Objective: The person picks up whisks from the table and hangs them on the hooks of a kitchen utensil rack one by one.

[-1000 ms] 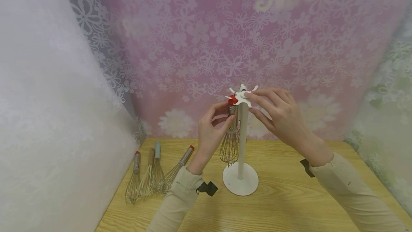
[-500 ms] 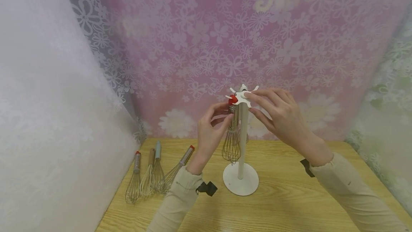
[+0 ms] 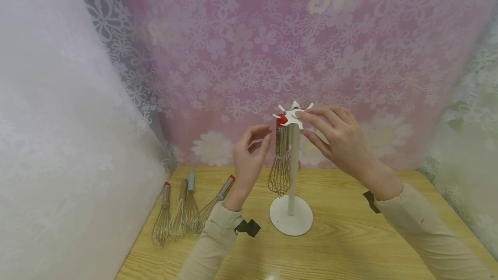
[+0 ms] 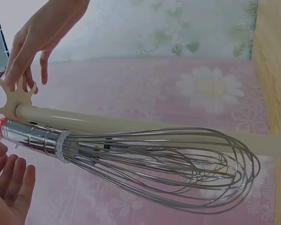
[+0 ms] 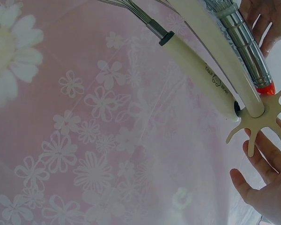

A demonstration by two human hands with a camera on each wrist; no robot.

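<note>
Atop white stand (image 3: 294, 165), your right hand (image 3: 344, 139) rests fingers on star-shaped hook rack (image 3: 290, 118), likely steadying it; red-capped steel whisk (image 3: 282, 141) hangs there, weight seemingly borne, so your left hand (image 3: 249, 159) sits just beside, fingers loosely bent, holding nothing

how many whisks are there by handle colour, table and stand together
Silver handles with red ends: 3, two on the table and one hanging on the stand
Brown handle: 1, on the table
Light blue handle: 1, on the table
Cream handle: 1, hanging on the stand
Total: 6 whisks in view
</note>
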